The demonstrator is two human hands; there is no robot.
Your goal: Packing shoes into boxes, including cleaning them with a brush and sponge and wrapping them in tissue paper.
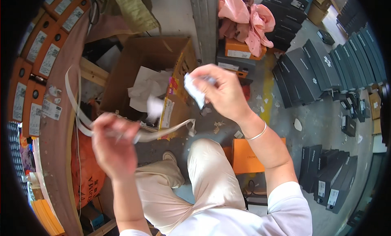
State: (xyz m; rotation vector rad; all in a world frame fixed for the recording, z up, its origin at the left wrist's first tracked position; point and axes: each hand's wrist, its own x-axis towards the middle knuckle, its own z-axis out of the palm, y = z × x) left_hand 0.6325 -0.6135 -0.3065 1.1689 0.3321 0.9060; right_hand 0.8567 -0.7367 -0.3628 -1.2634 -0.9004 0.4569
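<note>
My right hand is raised at the middle, its fingers closed on a crumpled piece of white paper or film. Lower on the left, my left hand is smeared by motion. Its fingers appear closed round a long pale strip, which curls out on both sides, up along the table edge and across toward my knee. Between the hands, an open cardboard box on the floor holds loose white paper. A blurred white scrap shows at the box's near side.
Orange shoe boxes are stacked at the left on a brown-covered table. Dark boxes stand in rows on the right. Pink cloth lies on boxes behind. An orange box sits by my knee, and paper scraps litter the floor.
</note>
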